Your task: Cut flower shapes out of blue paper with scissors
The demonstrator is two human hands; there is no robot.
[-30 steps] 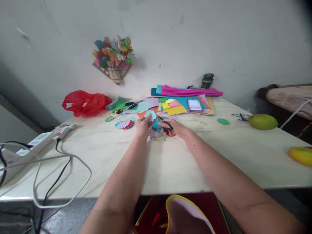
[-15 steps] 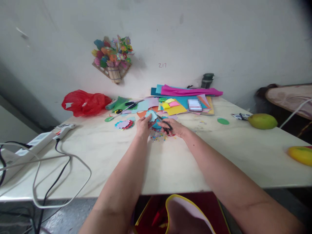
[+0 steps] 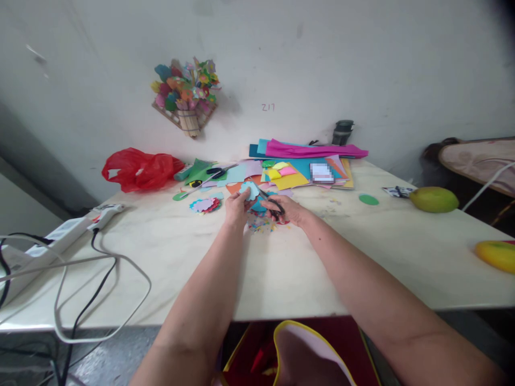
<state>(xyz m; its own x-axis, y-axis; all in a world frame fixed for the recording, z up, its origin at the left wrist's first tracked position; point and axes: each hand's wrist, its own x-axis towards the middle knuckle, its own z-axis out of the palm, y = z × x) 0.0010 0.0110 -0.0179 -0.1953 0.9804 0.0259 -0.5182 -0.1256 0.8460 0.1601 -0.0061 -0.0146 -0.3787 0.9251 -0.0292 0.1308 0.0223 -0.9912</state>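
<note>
In the middle of the table my left hand (image 3: pixel 238 205) pinches a light blue paper piece (image 3: pixel 250 191) with a scalloped edge. My right hand (image 3: pixel 287 209) is closed round the black handles of a pair of scissors (image 3: pixel 274 206). The blades point left and up, at the right edge of the paper; whether they touch it I cannot tell. Small coloured paper scraps (image 3: pixel 263 225) lie below both hands. Left of my left hand rests a small pile of scalloped paper cutouts (image 3: pixel 205 205) in purple, red and blue.
Behind my hands lie coloured paper sheets (image 3: pixel 295 180), a second pair of scissors (image 3: pixel 217 172) and a red plastic bag (image 3: pixel 139 170). A green paper circle (image 3: pixel 368 199) and a mango (image 3: pixel 433 199) sit to the right. Power strips (image 3: pixel 60 236) and loose cables (image 3: pixel 129 261) occupy the left side.
Both hands stay almost where they were. The scissors and the light blue paper have shifted only very slightly against each other.
</note>
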